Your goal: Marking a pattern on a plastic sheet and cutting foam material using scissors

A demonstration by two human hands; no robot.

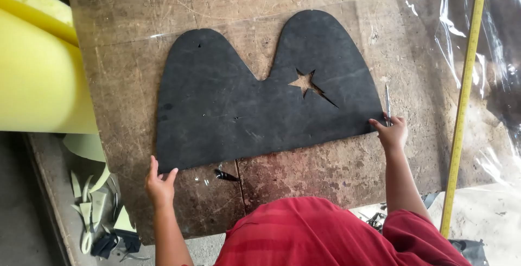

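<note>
One black template [239, 109], one knife [387, 102], one yellow ruler [464, 98], two hands.

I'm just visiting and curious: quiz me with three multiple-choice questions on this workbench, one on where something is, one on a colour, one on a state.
1. Where is the star-shaped cutout?
A. in the black template's right lobe
B. in its left lobe
C. in the foam

2. What colour is the foam block?
A. red
B. yellow
C. blue

3. What is the right hand doing?
A. hanging idle
B. holding a thin metal tool at the black template edge
C. gripping the measuring tape

Answers: 1 A, the star sits under the right hump. 2 B, yellow at left. 3 B, fingers hold the tool upright beside the edge.
</note>
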